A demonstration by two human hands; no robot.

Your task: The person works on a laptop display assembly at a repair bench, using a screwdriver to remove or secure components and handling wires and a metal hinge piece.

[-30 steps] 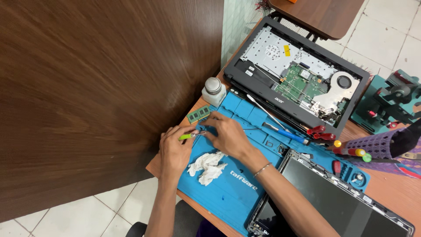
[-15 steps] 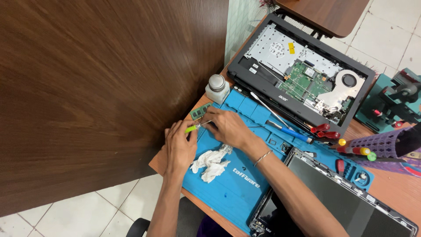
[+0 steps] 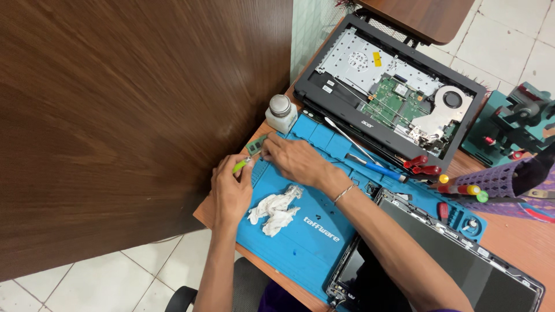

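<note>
Hands on a small green memory module, left of centre
Left hand (image 3: 230, 189) pinches a lime-handled tool (image 3: 241, 166); right hand (image 3: 292, 159) pins the flat module (image 3: 256, 144), perhaps touching it, beside the rubbery blue mat (image 3: 300, 237).

A small green memory card (image 3: 256, 144) lies flat under the right hand's (image 3: 295, 160) fingertips. A thin yellow-green tool (image 3: 241, 166) sticks out of the left hand (image 3: 230, 190).

Electronics repair workshop: opened laptop (image 3: 393, 92), blue repair mat (image 3: 312, 231), screwdrivers (image 3: 370, 167).

We see a blue repair mat (image 3: 312, 231), white crumpled tissue (image 3: 276, 209), green RAM stick (image 3: 256, 144), yellow-green tool handle (image 3: 240, 166), dk wood-grain panel (image 3: 127, 115).
</note>
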